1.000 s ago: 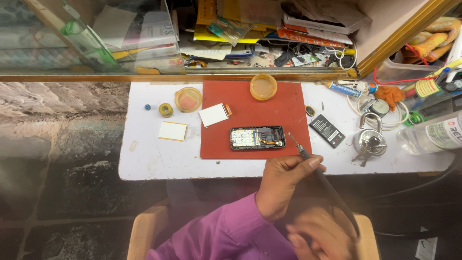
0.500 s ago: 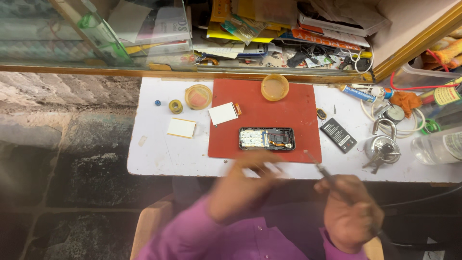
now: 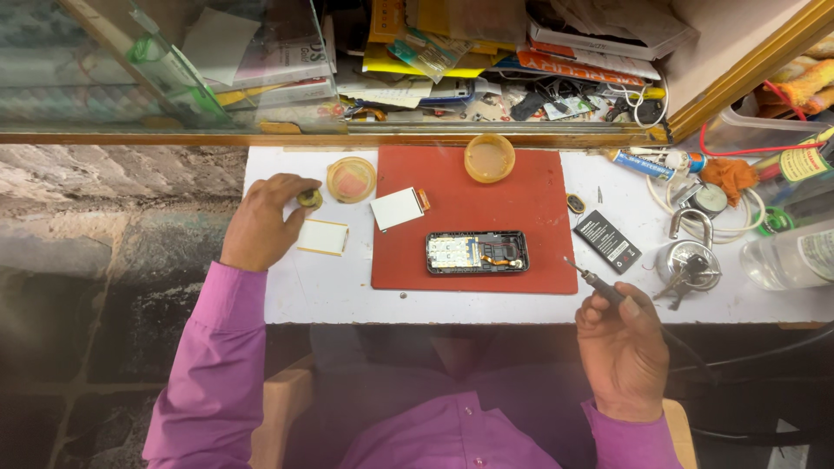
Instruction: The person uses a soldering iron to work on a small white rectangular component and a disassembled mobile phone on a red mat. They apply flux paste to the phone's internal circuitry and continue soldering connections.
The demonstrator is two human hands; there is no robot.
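opened phone (image 3: 477, 253) lies flat near the middle of the red mat (image 3: 521, 187), back cover off, board and keypad side exposed, long axis left-right. right hand (image 3: 624, 352) sits at the bench's near edge, just right of the mat, fingers closed around a thin soldering iron (image 3: 593, 281); tip points up-left toward the mat's lower right corner, not touching the phone. left hand (image 3: 263, 219) is out on the white bench (image 3: 339, 287) left of the mat, fingertips pinched on a small round yellowish tin (image 3: 309, 199). just beside it: an orange round lid (image 3: 351, 180), a small white screen panel (image 3: 322, 236) below it. another screen panel (image 3: 398, 208) lies on the mat's left edge, a round orange dish (image 3: 489, 157) on its top edge. black battery (image 3: 607, 241) lies right of the mat.
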